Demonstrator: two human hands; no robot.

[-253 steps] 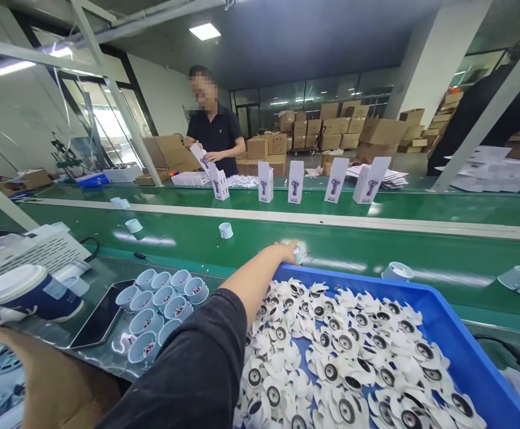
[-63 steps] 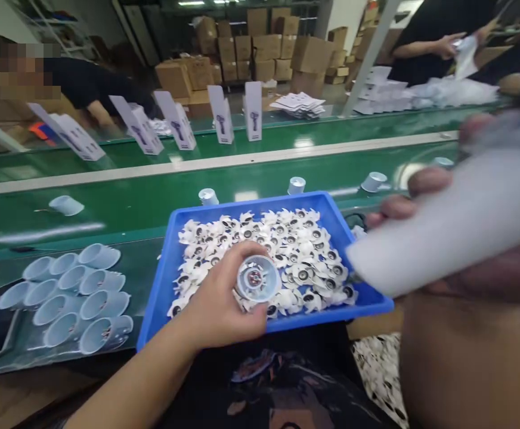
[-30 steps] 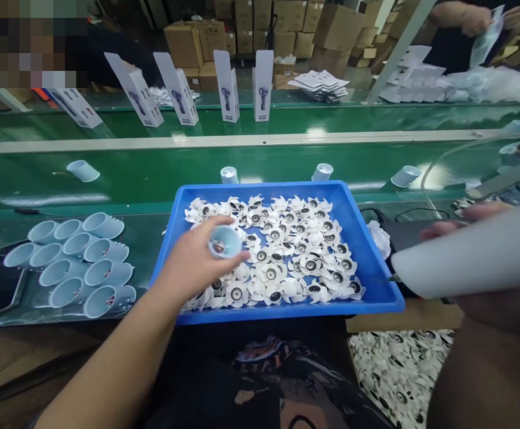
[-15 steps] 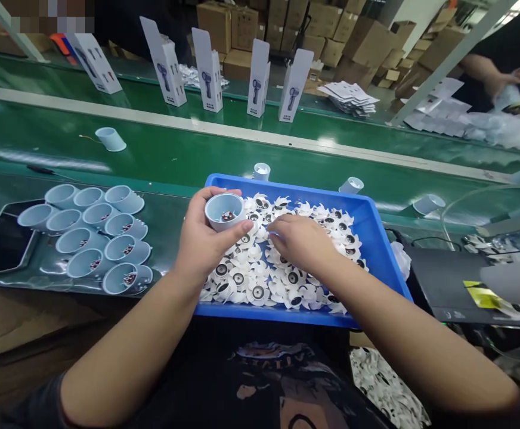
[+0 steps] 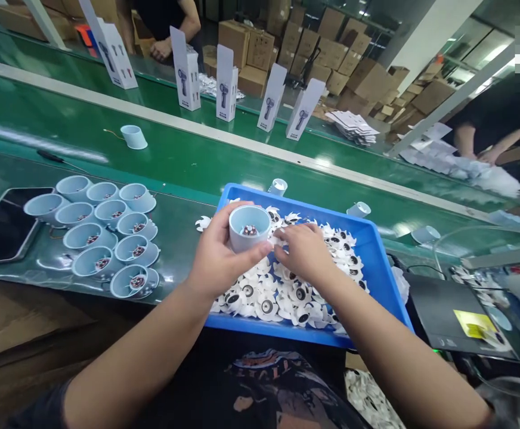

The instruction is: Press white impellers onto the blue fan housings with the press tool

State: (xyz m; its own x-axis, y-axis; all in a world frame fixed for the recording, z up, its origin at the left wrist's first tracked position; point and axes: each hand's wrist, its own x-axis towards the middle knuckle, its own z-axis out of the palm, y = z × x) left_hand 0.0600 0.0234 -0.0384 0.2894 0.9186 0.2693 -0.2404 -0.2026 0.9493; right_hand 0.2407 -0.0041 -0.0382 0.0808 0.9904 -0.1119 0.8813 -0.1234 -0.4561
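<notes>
My left hand [image 5: 215, 259] is wrapped round a light-blue plastic cup-shaped housing [image 5: 247, 241], its open end tilted toward me. Inside the housing a small motor with copper-and-white parts shows at the bottom. Just right of it, the bent fingers of my right hand [image 5: 307, 250] close on a white fan impeller [image 5: 278, 241], partly hidden by the fingers. Both hands are above a blue tray [image 5: 389, 280] filled with loose white fan impellers [image 5: 266, 307], many with dark round hubs.
Several blue housings [image 5: 90, 262] stand grouped at left beside a dark flat panel [image 5: 5, 229]. More housings [image 5: 133, 137] lie on the green conveyor [image 5: 188, 161]. White fan boxes [image 5: 226, 89] line its far side. Co-workers [image 5: 488, 134] stand across. A black device [image 5: 443, 304] sits at right.
The view has shifted, so most things appear lower and farther right. My right fingers have come closer to the housing in my left hand. A loose impeller now shows at the tray's left edge.
</notes>
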